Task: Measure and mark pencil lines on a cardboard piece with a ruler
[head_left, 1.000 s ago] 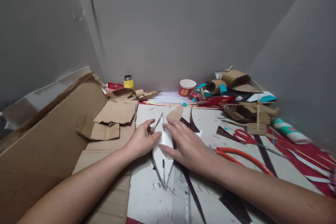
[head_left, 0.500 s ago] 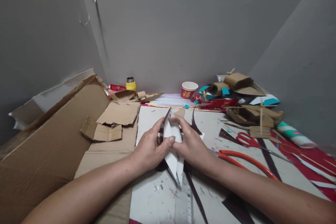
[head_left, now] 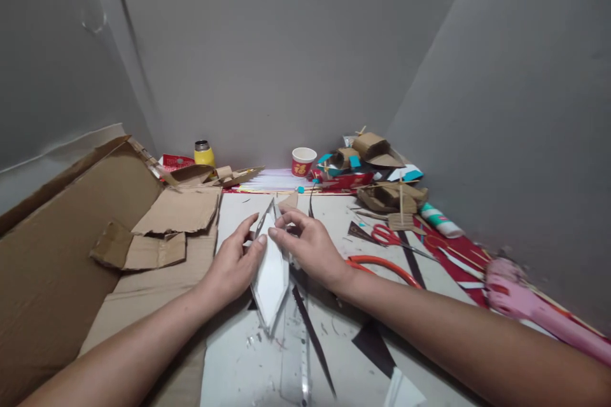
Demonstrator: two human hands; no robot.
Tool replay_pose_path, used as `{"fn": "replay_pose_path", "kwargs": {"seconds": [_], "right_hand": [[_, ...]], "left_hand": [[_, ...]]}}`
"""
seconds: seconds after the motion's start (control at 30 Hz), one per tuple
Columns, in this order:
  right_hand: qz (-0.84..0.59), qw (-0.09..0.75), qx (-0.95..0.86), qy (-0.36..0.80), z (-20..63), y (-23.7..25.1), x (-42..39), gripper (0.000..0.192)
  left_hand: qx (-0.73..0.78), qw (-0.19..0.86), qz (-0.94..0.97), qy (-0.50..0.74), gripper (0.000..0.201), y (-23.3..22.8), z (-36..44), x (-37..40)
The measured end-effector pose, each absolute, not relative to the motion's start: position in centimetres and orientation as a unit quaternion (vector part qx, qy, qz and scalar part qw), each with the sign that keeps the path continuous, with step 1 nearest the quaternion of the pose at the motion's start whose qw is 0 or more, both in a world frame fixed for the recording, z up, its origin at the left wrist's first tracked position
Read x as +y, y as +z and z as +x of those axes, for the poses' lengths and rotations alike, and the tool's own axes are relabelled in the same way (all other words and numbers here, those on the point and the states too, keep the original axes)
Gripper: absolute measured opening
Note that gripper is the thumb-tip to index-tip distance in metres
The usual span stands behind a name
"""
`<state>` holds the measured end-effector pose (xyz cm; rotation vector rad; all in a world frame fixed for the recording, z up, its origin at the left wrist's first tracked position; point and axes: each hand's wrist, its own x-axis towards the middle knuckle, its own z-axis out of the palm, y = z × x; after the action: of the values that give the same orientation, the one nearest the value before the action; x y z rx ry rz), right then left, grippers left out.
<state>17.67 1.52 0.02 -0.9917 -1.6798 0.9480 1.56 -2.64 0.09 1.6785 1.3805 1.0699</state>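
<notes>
Both hands pinching a folded white paper piece at mid-surface, grey walls meeting in a corner behind.

Left: flattened cardboard box with torn cardboard scraps on it; yellow bottle at the far edge. Centre: white work board. Left hand and right hand meet over it, fingertips closed on the pointed white paper piece, its near tip resting on the board. Far edge: paper cup. Right: red scissors, orange-handled tool, cardboard models, pink object at the right edge, blurred.
</notes>
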Motion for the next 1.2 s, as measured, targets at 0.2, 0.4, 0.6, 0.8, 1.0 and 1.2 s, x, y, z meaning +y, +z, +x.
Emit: {"fn": "replay_pose_path", "kwargs": {"seconds": [0.2, 0.4, 0.6, 0.8, 1.0, 1.2], "right_hand": [[-0.409, 0.581, -0.543, 0.447, 18.8, 1.2, 3.5, 0.03], [-0.449, 0.554, -0.572, 0.406, 22.1, 2.7, 6.5, 0.022], [-0.454, 0.451, -0.699, 0.32, 22.0, 3.1, 5.5, 0.027], [-0.388, 0.268, -0.666, 0.578, 20.0, 2.4, 2.2, 0.026], [-0.41, 0.314, -0.648, 0.559, 20.4, 2.7, 2.9, 0.008], [-0.432, 0.344, -0.625, 0.552, 20.7, 2.6, 3.6, 0.006]], "left_hand": [[0.507, 0.367, 0.654, 0.426, 0.046, 0.1, 1.1, -1.9], [0.541, 0.369, 0.622, 0.429, 0.044, 0.1, 0.7, -1.7], [0.53, 0.376, 0.619, 0.44, 0.047, 0.6, 0.9, -1.9], [0.497, 0.405, 0.644, 0.418, 0.051, 1.8, 1.3, -2.9], [0.5, 0.43, 0.659, 0.361, 0.059, 6.1, 1.2, -3.5], [0.556, 0.336, 0.708, 0.276, 0.051, 11.2, -1.0, -3.8]]}}
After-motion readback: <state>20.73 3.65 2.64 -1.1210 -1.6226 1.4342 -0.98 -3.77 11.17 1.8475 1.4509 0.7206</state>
